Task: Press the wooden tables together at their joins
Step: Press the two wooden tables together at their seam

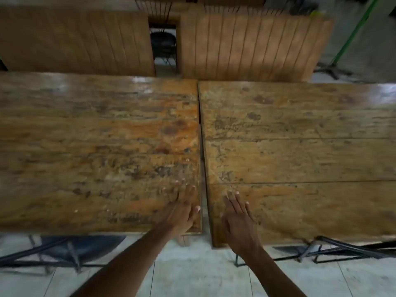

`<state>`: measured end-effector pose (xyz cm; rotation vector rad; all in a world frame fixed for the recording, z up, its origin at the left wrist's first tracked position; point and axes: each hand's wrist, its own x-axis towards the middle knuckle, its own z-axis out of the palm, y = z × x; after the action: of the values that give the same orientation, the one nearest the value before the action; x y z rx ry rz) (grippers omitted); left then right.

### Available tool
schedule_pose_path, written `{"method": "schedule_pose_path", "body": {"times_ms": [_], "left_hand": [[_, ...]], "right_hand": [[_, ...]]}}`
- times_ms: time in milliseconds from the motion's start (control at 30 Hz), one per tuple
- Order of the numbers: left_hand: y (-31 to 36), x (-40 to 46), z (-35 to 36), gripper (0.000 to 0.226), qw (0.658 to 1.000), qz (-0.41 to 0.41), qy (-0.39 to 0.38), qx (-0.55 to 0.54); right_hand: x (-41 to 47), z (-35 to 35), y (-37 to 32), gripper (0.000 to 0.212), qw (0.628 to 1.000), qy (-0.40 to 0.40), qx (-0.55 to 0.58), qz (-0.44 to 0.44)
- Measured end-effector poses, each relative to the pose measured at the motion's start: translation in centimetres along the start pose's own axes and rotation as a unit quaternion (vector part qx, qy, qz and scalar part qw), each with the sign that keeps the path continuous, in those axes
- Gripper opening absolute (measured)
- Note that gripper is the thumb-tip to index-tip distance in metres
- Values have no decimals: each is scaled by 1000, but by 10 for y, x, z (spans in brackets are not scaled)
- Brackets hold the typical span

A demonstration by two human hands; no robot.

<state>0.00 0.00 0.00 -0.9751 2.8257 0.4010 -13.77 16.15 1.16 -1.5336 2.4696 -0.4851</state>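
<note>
Wooden tables, left worktop [96,151] and right worktop [300,151], stood nearly butted as the left hand [182,207] and right hand [239,219], grip wide and empty, lay flat beside the join [202,146], best closed by pushing inward evenly.

Flat left hand [182,211] and right hand [240,219] on gapped wooden tables [300,136]

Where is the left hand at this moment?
In the head view, the left hand lies flat on the left table, at its near right corner beside the gap, opposite the right hand.
</note>
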Motion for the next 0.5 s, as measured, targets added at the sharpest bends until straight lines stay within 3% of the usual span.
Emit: {"method": "schedule_pose_path", "body": {"times_ms": [100,267,500], "left_hand": [[7,13,25,98,999,-31,20,1],[7,21,49,71,996,-43,83,14],[8,18,46,66,995,-43,81,28]], "right_hand": [[-3,29,12,55,1000,-3,18,2],[-5,52,16,55,999,8,-27,-21],[2,53,15,58,999,-13,-49,-17]]}}
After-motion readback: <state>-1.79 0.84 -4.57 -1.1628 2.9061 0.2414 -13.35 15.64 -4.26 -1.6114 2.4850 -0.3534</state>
